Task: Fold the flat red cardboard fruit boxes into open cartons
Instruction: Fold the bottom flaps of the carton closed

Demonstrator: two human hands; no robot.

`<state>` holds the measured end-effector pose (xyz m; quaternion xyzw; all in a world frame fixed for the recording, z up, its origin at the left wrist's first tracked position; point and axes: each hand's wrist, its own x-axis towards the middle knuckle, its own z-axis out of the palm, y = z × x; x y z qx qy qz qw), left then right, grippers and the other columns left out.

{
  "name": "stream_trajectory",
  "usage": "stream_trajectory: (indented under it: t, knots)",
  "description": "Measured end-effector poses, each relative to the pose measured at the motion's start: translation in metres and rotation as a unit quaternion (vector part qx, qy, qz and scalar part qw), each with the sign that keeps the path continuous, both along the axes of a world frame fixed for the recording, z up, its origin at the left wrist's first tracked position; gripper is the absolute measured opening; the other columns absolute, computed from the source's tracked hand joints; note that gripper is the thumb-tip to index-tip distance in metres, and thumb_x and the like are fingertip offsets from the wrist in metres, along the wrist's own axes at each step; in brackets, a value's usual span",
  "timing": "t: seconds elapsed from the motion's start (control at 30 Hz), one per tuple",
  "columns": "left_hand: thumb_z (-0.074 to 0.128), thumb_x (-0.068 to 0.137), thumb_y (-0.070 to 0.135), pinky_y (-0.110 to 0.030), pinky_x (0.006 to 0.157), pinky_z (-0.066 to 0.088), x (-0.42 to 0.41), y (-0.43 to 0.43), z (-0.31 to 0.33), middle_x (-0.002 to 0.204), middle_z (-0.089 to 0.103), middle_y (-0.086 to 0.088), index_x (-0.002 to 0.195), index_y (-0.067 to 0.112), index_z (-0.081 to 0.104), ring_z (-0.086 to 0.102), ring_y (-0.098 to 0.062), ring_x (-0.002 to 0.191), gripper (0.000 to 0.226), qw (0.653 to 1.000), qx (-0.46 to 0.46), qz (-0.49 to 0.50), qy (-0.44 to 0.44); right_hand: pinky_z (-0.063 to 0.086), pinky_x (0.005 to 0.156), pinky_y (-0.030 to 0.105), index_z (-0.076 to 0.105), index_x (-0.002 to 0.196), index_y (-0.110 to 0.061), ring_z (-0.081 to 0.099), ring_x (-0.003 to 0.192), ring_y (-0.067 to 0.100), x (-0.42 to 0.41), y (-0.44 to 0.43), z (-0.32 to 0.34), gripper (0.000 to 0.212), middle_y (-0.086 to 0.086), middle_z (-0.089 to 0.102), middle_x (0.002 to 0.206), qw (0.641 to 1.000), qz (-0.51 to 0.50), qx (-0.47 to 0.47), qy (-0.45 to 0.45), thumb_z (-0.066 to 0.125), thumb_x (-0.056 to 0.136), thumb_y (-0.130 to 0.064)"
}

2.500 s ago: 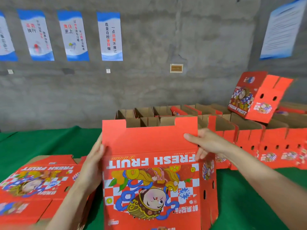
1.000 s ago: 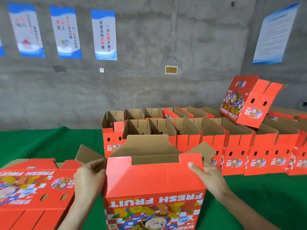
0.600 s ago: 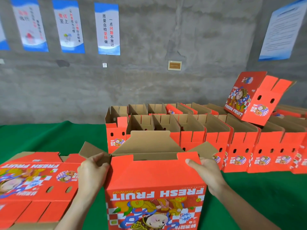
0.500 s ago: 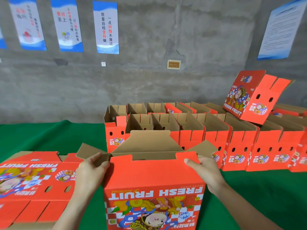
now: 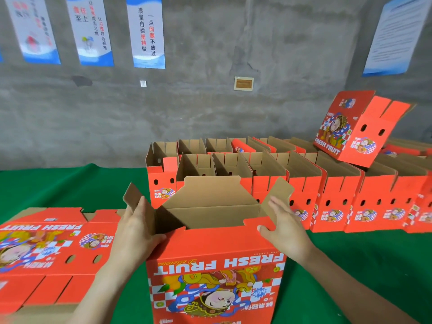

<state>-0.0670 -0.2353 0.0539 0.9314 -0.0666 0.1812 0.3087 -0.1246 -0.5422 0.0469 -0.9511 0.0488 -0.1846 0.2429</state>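
Both hands have slid outward off the near top corners, so the upright red printed cardboard fruit carton (image 5: pixel 217 265) now stands between them, long axis hand to hand, with left hand (image 5: pixel 138 230) and right hand (image 5: pixel 284 226) spread flat against its brown end flaps (image 5: pixel 279 190), equally near.

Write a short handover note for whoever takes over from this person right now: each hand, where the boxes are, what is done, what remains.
Left hand: open, fingers flat against the left side flap of the current box.
Right hand: open, fingers at the right side flap.
The box stands squared up on the green table, upper flaps unfolded.
Done: finished cartons stand in rows behind.
To do: close this box's flaps, then fold the flat boxes stacked at left.
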Motion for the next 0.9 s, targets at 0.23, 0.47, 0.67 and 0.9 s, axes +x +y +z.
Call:
stream_trajectory:
  t: [0.23,0.47,0.67,0.9]
  knots:
    - [0.084,0.065,0.011,-0.041,0.118,0.020,0.002,-0.009,-0.003,0.159,-0.007,0.002,0.152,0.014,0.011,0.009,-0.026,0.147,0.113,0.985,0.106,-0.112,-0.080,-0.022,0.108,0.056,0.015,0.152,-0.025,-0.025,0.143,0.032,0.005,0.006,0.017,0.079,-0.005,-0.013,0.160,0.957,-0.008,-0.287,0.047,0.056,0.085,-0.036]
    - [0.077,0.075,0.015,-0.031,0.116,0.023,0.007,-0.009,-0.003,0.158,0.000,0.016,0.148,0.044,0.001,0.016,-0.012,0.144,0.109,0.958,0.143,-0.225,-0.102,-0.022,0.103,0.065,-0.005,0.153,-0.026,-0.032,0.139,0.036,0.026,0.027,0.042,0.101,0.004,-0.028,0.156,0.872,0.067,-0.454,0.169,0.063,0.078,-0.020]
    - [0.050,0.096,0.039,-0.020,0.095,0.038,0.020,-0.007,-0.004,0.131,0.059,0.004,0.144,0.040,0.029,0.054,-0.014,0.121,0.053,0.968,0.063,-0.242,-0.004,-0.017,0.109,0.058,-0.007,0.153,-0.023,-0.030,0.140,0.033,0.028,0.032,0.041,0.101,0.008,-0.030,0.155,0.874,0.077,-0.441,0.188,0.063,0.080,-0.015]
    - [0.051,0.088,0.014,-0.049,0.118,0.010,0.052,-0.022,-0.012,0.159,-0.002,0.003,0.144,0.046,0.029,0.003,-0.026,0.146,0.068,0.970,0.157,-0.158,0.099,-0.014,0.115,0.043,-0.004,0.153,-0.025,-0.028,0.142,0.027,0.023,0.021,0.034,0.096,-0.004,-0.028,0.156,0.909,0.137,-0.368,0.141,0.053,0.079,-0.002]
